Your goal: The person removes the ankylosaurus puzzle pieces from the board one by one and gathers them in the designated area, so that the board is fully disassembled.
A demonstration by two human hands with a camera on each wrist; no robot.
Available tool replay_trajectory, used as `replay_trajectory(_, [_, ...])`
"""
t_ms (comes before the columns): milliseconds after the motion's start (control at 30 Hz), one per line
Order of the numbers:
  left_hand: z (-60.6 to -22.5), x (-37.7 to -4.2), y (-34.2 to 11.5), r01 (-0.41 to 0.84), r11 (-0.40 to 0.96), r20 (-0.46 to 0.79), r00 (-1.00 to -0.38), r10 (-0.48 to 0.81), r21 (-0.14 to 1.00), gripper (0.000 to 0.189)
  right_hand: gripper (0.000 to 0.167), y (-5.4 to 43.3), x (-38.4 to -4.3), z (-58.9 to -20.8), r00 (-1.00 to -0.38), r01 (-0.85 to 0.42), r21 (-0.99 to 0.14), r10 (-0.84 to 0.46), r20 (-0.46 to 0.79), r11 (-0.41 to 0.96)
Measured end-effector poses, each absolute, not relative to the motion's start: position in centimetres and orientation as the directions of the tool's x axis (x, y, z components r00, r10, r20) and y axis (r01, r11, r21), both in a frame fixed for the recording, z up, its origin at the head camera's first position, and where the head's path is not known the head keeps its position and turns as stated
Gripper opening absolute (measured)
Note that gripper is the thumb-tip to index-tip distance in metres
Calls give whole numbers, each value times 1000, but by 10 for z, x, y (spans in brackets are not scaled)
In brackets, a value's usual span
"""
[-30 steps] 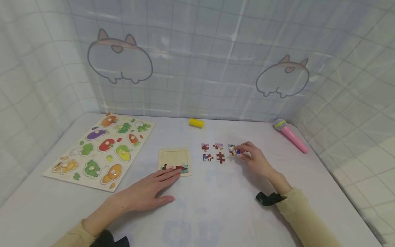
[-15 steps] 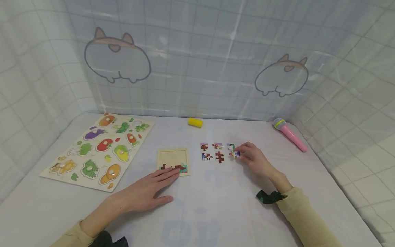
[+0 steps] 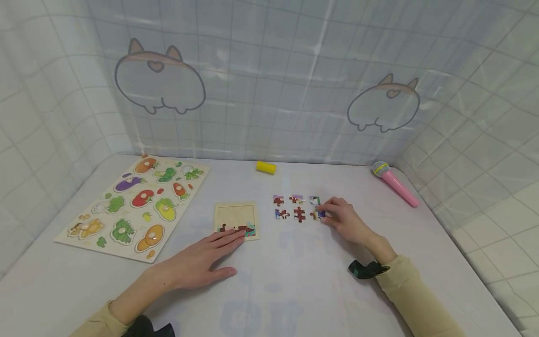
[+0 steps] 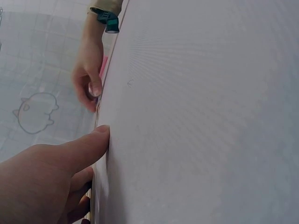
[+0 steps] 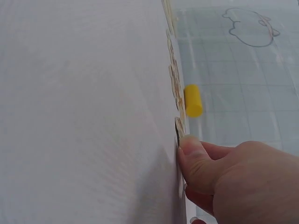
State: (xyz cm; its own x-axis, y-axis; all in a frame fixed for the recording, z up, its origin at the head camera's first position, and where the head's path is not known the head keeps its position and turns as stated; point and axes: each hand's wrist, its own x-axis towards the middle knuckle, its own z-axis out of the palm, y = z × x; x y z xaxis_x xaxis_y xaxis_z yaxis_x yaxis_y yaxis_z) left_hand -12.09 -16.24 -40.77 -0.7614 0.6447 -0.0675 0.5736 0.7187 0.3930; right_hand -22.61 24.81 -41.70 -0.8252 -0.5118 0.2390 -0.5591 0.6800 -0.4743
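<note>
My left hand (image 3: 195, 264) lies with straight fingers over the lower edge of a small square wooden puzzle tray (image 3: 236, 213), where brown and teal pieces (image 3: 250, 229) show beside the fingertips. To the right, my right hand (image 3: 347, 224) pinches a jigsaw piece (image 3: 314, 214) at its right edge, between thumb and fingers. That piece sits at the right end of the lower row of loose jigsaw pieces (image 3: 300, 214). In the right wrist view, the thumb (image 5: 191, 147) is on the end of the piece, low at the table surface.
A large vegetable puzzle board (image 3: 145, 215) lies at the left. Behind the jigsaw pieces is a yellow cylinder (image 3: 266, 167). A pink toy microphone (image 3: 396, 185) rests at the back right. A patterned curtain (image 3: 269, 93) rises behind the table.
My right hand has shifted the pinched jigsaw piece slightly down and left, in line with the lower row of pieces. My left hand stays on the puzzle tray.
</note>
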Motion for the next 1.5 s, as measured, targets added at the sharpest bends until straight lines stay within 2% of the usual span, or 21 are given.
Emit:
replay_trajectory(867, [-408,-121,-163,541,722,-75,-776,626,431,72,25,248,-226,-422,-824,-564,-472,-503,262,678])
replay_trajectory(1133, [-406,-123,-164,515,727,-71,-793,606,454,64,23,248,-224,-421,-849,-524,-495,-472,237,694])
replay_trajectory(1233, [-405,-125,-165,507,724,-58,-800,598,467,59,29,248,-225,-421,-845,-533,-487,-463,266,692])
replay_trajectory(1367, [-405,-127,-167,518,715,-26,-802,597,470,53,36,233,-220,-414,-852,-523,-521,-421,310,675])
replay_trajectory(1500, [-405,-128,-167,527,707,1,-802,597,472,51,31,195,-212,-405,-850,-525,-580,-426,311,623])
